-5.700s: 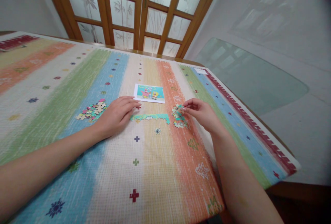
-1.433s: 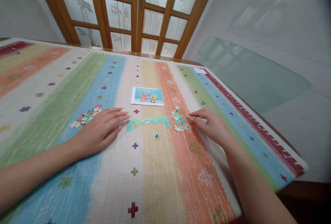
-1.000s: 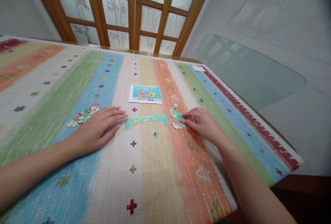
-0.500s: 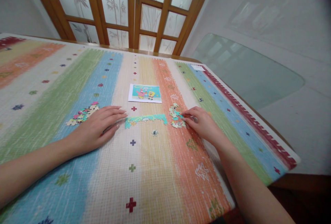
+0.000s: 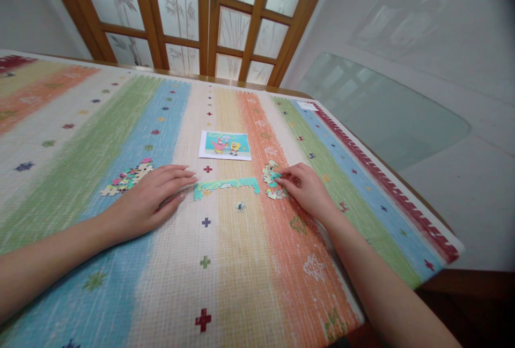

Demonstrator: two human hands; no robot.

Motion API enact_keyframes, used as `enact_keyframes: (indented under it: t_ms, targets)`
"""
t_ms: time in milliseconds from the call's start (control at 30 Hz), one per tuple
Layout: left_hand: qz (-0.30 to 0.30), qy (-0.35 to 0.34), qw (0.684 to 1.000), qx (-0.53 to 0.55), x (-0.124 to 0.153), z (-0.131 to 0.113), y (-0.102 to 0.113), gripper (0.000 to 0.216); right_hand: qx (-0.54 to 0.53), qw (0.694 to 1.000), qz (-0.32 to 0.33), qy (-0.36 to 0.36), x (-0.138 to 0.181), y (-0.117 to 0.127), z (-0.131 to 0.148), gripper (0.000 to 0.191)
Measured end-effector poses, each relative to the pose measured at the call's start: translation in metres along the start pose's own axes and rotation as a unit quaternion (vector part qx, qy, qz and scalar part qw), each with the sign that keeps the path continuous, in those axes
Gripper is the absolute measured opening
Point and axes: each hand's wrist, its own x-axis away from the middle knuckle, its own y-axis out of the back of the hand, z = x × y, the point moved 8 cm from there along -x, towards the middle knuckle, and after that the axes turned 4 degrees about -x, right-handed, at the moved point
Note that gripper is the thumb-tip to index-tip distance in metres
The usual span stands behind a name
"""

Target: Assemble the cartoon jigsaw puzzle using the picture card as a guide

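Roughly parallel to the table's (image 5: 233, 283) far edge, the puzzle strip (image 5: 227, 181) lay between the flat, empty-looking left hand (image 5: 163, 190), the nearer, and the right hand (image 5: 308, 190), nearly closed (hold unclear) at loose pieces (image 5: 269, 171).

The tablecloth (image 5: 241, 262) is striped blue, green and orange, the puzzle strip (image 5: 226, 182) turquoise.

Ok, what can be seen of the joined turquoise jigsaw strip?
The turquoise strip lies flat on the striped multicoloured cloth, nearer than the white-bordered cartoon print. It looks like thin card, with yellowish swirls, a straight far edge, a knobbly near edge and deeper ends. The bare left hand is beside its left end; contact is unclear.
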Motion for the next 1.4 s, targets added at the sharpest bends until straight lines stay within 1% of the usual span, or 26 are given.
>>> enact_keyframes:
  t_ms: [100, 200, 233, 300, 400, 500, 567, 600, 667, 767, 833, 967, 1100, 1200, 1400]
  targets:
    - [0.004, -0.001, 1.000, -0.003, 0.000, 0.000, -0.001, 0.039, -0.046, 0.998, -0.025, -0.019, 0.000, 0.004, -0.002, 0.022]
    - [0.006, 0.000, 1.000, -0.008, 0.001, 0.000, -0.002, 0.039, -0.129, 0.987, -0.045, -0.085, 0.003, 0.007, -0.009, 0.025]
    - [0.005, 0.001, 1.000, -0.009, 0.001, 0.000, -0.002, 0.039, -0.172, 0.977, -0.043, -0.115, 0.004, 0.006, -0.011, 0.027]
    - [0.004, 0.002, 1.000, -0.008, 0.002, 0.000, -0.001, 0.039, -0.272, 0.948, -0.037, -0.164, 0.007, 0.004, -0.012, 0.031]
    - [-0.001, 0.001, 1.000, -0.008, 0.001, -0.001, 0.001, 0.039, -0.399, 0.895, -0.045, -0.193, 0.010, 0.002, -0.004, 0.036]
    - [-0.003, -0.001, 1.000, -0.006, 0.000, -0.002, 0.001, 0.038, -0.466, 0.861, -0.035, -0.202, 0.012, -0.003, 0.006, 0.037]
    - [-0.001, 0.002, 1.000, -0.001, 0.000, -0.002, 0.001, 0.038, -0.489, 0.849, -0.019, -0.199, 0.013, -0.007, 0.013, 0.036]
    - [-0.001, 0.005, 1.000, 0.002, -0.001, -0.002, 0.001, 0.039, -0.493, 0.848, -0.008, -0.194, 0.013, -0.009, 0.016, 0.035]
    - [-0.002, 0.008, 1.000, 0.006, -0.001, -0.001, 0.001, 0.039, -0.481, 0.859, 0.025, -0.175, 0.015, -0.013, 0.024, 0.033]
    - [-0.004, 0.004, 1.000, 0.009, -0.001, -0.002, 0.001, 0.039, -0.419, 0.892, 0.089, -0.144, 0.018, -0.020, 0.036, 0.031]
    - [-0.006, 0.000, 1.000, 0.009, -0.001, -0.002, 0.002, 0.039, -0.367, 0.914, 0.112, -0.128, 0.021, -0.024, 0.041, 0.028]
    - [-0.008, -0.004, 1.000, 0.002, -0.001, -0.003, 0.003, 0.038, -0.274, 0.948, 0.128, -0.098, 0.024, -0.028, 0.049, 0.023]
    - [-0.005, -0.003, 1.000, 0.003, -0.001, -0.004, 0.002, 0.039, -0.153, 0.982, 0.106, -0.027, 0.021, -0.022, 0.058, 0.015]
    - [-0.004, -0.001, 1.000, 0.006, 0.000, -0.003, 0.002, 0.039, -0.105, 0.989, 0.101, 0.017, 0.020, -0.020, 0.064, 0.012]
    - [-0.006, -0.011, 1.000, 0.000, -0.001, -0.003, 0.002, 0.038, -0.079, 0.991, 0.100, 0.031, 0.020, -0.022, 0.064, 0.015]
